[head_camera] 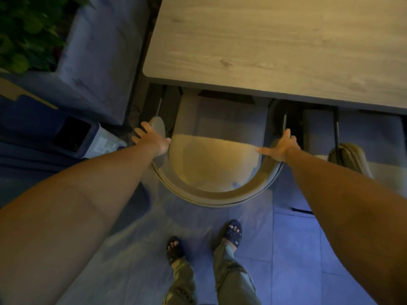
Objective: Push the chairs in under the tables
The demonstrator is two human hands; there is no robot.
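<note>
A beige chair [211,168] with a curved backrest stands directly below me, its seat front tucked under the edge of a light wood-grain table [275,45]. My left hand [152,139] rests on the left armrest end of the chair, fingers wrapped over it. My right hand [279,147] grips the right armrest end, thumb pointing inward. A second chair [348,159] of the same kind shows at the right, partly under the same table.
A grey upholstered bench [94,62] with green plants [26,29] behind it lies at the left. A small bin [74,135] stands at the left of the chair. My feet in dark sandals [233,232] stand on the tiled floor.
</note>
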